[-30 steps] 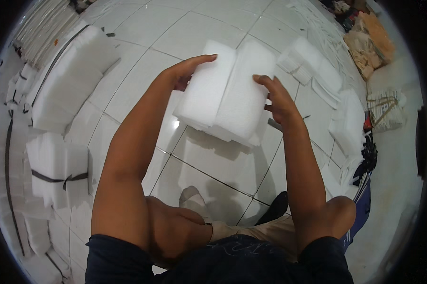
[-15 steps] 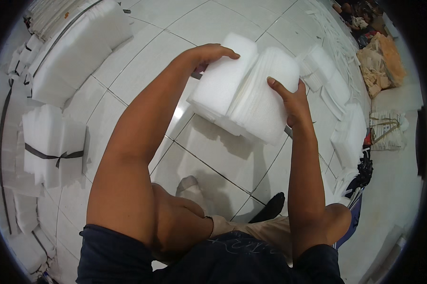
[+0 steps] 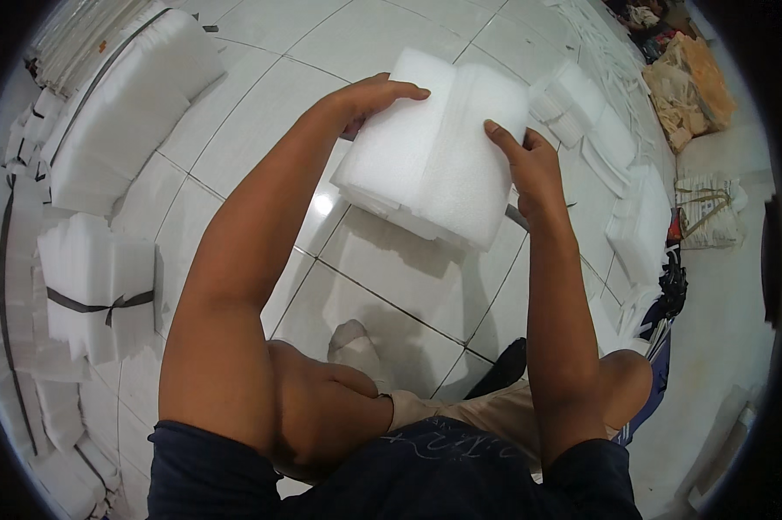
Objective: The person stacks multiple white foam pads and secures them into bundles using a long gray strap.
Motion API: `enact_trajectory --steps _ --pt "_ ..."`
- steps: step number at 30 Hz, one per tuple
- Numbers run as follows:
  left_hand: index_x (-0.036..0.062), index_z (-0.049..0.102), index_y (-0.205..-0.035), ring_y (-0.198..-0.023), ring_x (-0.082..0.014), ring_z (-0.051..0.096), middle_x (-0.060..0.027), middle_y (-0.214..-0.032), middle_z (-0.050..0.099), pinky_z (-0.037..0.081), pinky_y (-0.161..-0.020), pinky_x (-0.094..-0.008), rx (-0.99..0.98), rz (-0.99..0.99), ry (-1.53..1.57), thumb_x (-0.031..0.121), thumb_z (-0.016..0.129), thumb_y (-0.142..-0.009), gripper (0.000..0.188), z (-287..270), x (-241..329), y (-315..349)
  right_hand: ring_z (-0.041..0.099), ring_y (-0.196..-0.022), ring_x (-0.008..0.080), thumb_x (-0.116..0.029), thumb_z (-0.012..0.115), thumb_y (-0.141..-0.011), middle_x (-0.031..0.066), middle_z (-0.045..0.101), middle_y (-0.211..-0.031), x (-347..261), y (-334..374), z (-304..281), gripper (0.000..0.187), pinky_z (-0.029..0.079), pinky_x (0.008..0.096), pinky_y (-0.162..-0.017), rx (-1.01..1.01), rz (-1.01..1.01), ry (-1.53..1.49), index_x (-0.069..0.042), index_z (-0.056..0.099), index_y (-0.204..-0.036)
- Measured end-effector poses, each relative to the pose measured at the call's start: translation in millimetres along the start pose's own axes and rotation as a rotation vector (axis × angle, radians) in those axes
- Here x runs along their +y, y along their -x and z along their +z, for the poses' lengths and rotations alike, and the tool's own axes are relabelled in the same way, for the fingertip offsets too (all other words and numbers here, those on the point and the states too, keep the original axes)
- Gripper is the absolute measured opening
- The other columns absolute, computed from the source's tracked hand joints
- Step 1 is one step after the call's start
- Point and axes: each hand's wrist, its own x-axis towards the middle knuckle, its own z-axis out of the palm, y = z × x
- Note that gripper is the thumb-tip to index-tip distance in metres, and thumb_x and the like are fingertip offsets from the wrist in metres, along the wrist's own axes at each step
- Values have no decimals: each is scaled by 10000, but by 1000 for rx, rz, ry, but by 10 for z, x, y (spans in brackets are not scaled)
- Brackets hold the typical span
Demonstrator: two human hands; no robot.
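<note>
Between my two hands is a thick stack of white foam sheets (image 3: 434, 147), split into two bundles pressed side by side. My left hand (image 3: 381, 100) grips its left side, thumb over the top face and the other fingers hidden behind. On the right side, my right hand (image 3: 530, 165) clasps the stack with its thumb on the top face. The stack's lower edge shows uneven sheet ends. A dark strip (image 3: 517, 216) sticks out beneath the stack near my right wrist.
Left on the tiled floor (image 3: 382, 299) stands a foam stack tied with black ribbon (image 3: 101, 290); behind it lies a larger strapped foam stack (image 3: 135, 108). Loose foam pieces (image 3: 582, 108) lie to the right, near an orange-tan plastic bag (image 3: 690, 82) and a white bag (image 3: 707, 212) by the wall.
The gap between the two foam bundles has closed, and they now meet along a seam. My right hand has moved slightly left with its bundle.
</note>
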Motion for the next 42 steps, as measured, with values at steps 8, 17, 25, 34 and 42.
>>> enact_trajectory --steps 8,17,25,34,42 --pt "33 333 -1435 -1109 -297 624 -225 -1285 547 549 -905 -385 74 -15 -34 474 704 -764 885 31 -49 -51 678 -865 304 -342 783 -765 260 627 -1070 -54 53 132 736 543 355 -737 121 -22 79 138 489 -1239" --pt "10 332 -1428 -1105 -308 623 -235 -1272 550 540 -918 -387 122 -4 -96 483 699 -763 895 55 -49 -6 638 -1018 321 -358 788 -733 307 563 -1175 -227 34 160 859 532 345 -765 27 115 49 145 396 -1308" --pt "20 338 -1432 -1153 -334 585 -236 -1324 511 493 -971 -412 60 -1 -21 518 682 -784 887 -46 -39 11 619 -1052 336 -353 747 -776 273 558 -1187 -117 83 -283 782 537 386 -869 -69 114 -510 103 413 -1316" --pt "3 405 -1411 -1202 -355 553 -265 -1353 496 448 -1007 -465 49 -50 29 577 650 -794 878 -159 -107 -81 654 -834 275 -282 676 -776 171 634 -970 626 59 -1015 495 573 409 -788 167 292 -563 50 562 -1125" --pt "-48 435 -1371 -1171 -353 575 -271 -1297 537 460 -1001 -418 37 -74 71 529 639 -830 817 -8 -64 -2 611 -1056 331 -372 698 -792 240 566 -1204 1040 -303 -437 791 525 435 -860 187 218 35 65 370 -1363"
